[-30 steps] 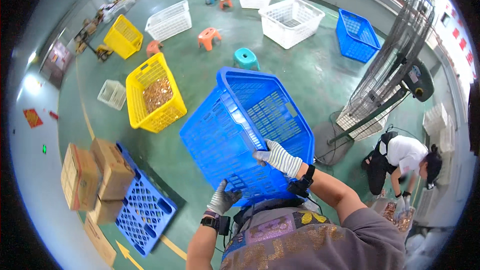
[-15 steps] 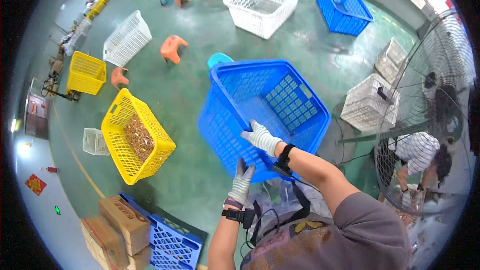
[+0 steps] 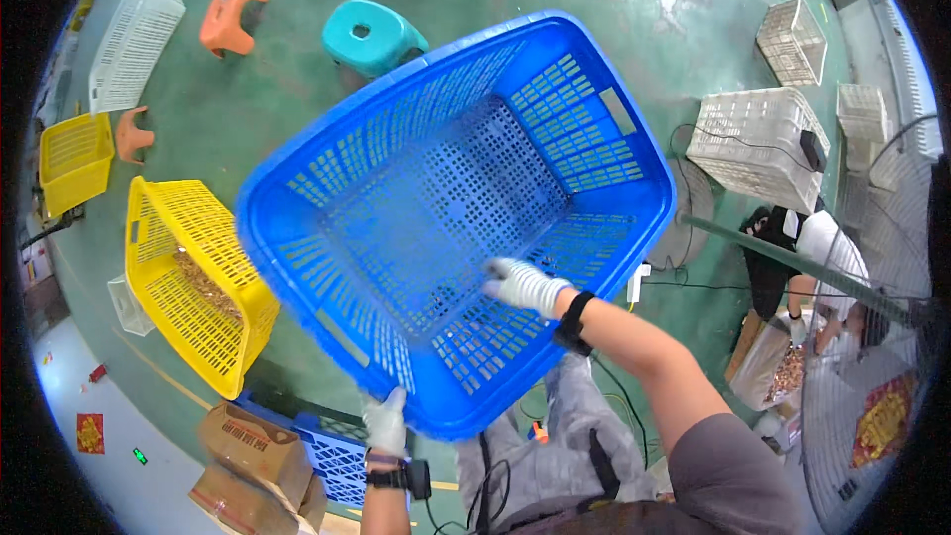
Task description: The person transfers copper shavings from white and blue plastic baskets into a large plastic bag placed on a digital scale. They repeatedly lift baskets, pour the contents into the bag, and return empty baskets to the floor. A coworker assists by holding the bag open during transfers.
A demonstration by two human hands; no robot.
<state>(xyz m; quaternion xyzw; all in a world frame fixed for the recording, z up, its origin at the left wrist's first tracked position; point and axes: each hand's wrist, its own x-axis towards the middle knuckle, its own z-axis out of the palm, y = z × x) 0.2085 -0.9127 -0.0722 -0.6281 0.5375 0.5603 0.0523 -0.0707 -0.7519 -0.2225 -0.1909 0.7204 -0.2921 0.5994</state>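
A large blue plastic basket (image 3: pixel 451 208) with slotted walls fills the middle of the view, its open top tilted toward me. Nothing is seen lying inside it. My left hand (image 3: pixel 384 423), in a pale glove, grips the rim at the near left corner, with the thumb up and the other fingers partly hidden. Over the near wall reaches my right hand (image 3: pixel 527 286), in a striped glove. Its fingers stretch out over the inside of the basket and hold nothing that I can see; their tips are slightly blurred.
At left stands a yellow basket (image 3: pixel 260 315) with small brown pieces; cardboard boxes (image 3: pixel 253 451) and a blue pallet (image 3: pixel 335 466) are nearer. A teal stool (image 3: pixel 371 35) and orange stool (image 3: pixel 230 20) stand beyond. At right, a person (image 3: pixel 830 248) bends over a bag (image 3: pixel 778 362) beside white crates (image 3: pixel 758 144).
The blue basket has come nearer and turned, so more of its inside shows. My left hand has moved left to its corner; my right hand has moved slightly over its inside. My view has shifted.
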